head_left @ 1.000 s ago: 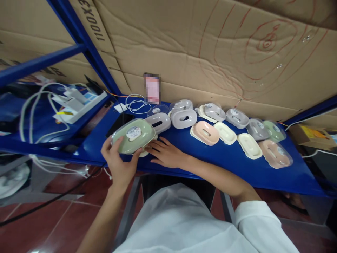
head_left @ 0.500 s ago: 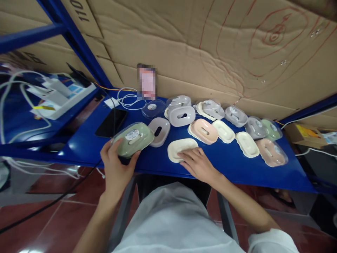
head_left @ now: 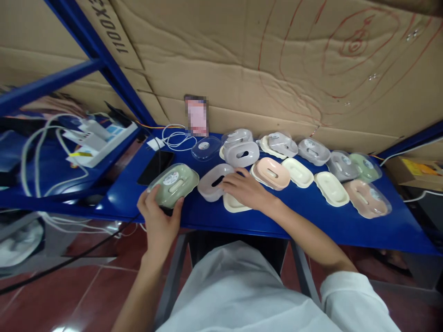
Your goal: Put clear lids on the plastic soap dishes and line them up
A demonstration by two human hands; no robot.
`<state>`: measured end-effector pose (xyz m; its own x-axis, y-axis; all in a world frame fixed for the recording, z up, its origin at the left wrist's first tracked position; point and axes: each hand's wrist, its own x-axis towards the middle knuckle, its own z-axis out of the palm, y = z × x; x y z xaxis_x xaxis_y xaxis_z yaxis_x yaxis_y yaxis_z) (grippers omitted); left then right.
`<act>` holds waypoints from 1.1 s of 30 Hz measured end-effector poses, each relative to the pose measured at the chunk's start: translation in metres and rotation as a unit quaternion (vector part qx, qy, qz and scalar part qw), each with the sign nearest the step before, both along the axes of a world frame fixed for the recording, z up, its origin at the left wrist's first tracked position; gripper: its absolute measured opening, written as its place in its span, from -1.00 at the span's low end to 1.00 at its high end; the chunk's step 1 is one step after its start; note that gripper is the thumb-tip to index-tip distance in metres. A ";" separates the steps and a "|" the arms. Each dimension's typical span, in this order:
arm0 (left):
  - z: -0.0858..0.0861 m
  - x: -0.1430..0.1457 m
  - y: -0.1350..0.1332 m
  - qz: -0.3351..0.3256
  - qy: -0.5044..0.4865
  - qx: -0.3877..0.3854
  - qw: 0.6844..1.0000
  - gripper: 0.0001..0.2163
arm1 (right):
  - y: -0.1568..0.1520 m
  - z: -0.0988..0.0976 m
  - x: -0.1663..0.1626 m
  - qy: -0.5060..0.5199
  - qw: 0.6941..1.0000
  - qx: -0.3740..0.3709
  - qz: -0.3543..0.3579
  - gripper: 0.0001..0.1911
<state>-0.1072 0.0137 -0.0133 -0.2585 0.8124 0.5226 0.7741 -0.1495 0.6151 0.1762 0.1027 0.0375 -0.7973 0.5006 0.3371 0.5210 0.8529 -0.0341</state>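
Fingers of the left hand clasp the green dish, left of the lilac tray; the right hand touches that tray, its hold unclear. Careless pulling could knock the cream tray beside it.

Cardboard strip, upper left: dark print running lengthwise, "1100X" legible, then apparently "3", cut by the frame edge. Cardboard wall, right part: red hand-drawn rings, no legible characters. Round label on green lidded dish: too small to read. Other lid labels likewise illegible. Phone screen: pixelated.
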 end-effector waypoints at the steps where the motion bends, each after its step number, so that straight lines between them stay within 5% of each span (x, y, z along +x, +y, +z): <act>1: -0.001 -0.001 0.003 -0.005 0.003 -0.006 1.000 -0.28 | -0.014 0.003 0.012 0.021 1.000 -0.001 -0.008 -0.64; 6: -0.005 0.004 0.019 -0.037 0.022 -0.064 0.997 -0.27 | -0.083 -0.001 0.077 0.138 0.985 0.003 -0.107 -0.61; 11: 0.011 0.047 0.008 -0.068 0.098 0.016 0.993 -0.40 | -0.112 -0.024 0.107 0.200 0.957 0.019 -0.208 -0.61; 16: 0.017 0.095 -0.006 -0.280 0.147 -0.031 0.948 -0.69 | -0.114 -0.034 0.097 0.220 0.947 0.029 -0.234 -0.66; 19: 0.010 0.103 -0.004 -0.350 0.133 -0.039 0.926 -0.88 | -0.114 -0.034 0.086 0.214 0.941 0.021 -0.260 -0.69; 27: 0.003 0.094 -0.004 -0.326 0.137 0.008 0.935 -0.58 | -0.116 -0.027 0.056 0.166 0.965 -0.052 -0.197 -0.70; 33: 0.005 0.088 0.001 -0.377 0.181 0.030 0.908 -0.76 | -0.113 -0.031 0.063 0.101 0.978 -0.091 -0.160 -0.65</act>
<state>-0.0195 0.0148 -0.0084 0.5557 0.6552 0.5117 0.5882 -0.7449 0.3149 0.2394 -0.0100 0.0060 -0.5174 0.7794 0.3533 0.7268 0.6182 -0.2994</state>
